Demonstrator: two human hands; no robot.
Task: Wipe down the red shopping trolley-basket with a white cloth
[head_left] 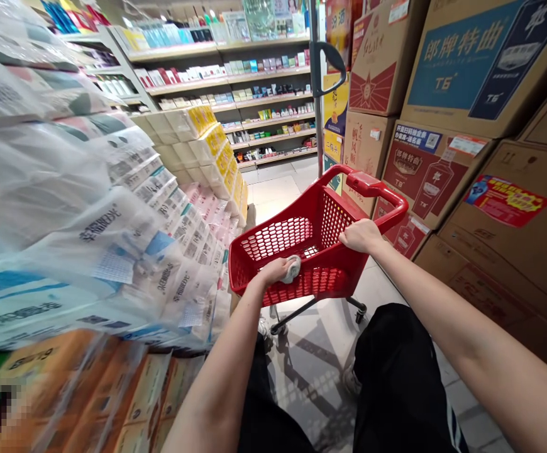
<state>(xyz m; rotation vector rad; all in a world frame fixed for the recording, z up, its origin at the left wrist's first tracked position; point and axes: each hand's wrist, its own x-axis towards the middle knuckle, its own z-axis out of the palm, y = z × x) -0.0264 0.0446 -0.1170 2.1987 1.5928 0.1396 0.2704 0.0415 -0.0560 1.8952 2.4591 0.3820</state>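
Observation:
A small red plastic shopping cart stands on the tiled floor in front of me, its mesh basket holding nothing that I can see. My left hand is closed over the near rim at the left, with a grey-white cloth pinched under its fingers. My right hand is closed on the near rim further right, below the red handle bar. My legs in black trousers show under both forearms.
Stacked packs of tissue paper wall the aisle on the left. Brown liquor cartons pile up on the right. A grey pole stands behind the cart. Product shelves close the aisle's far end.

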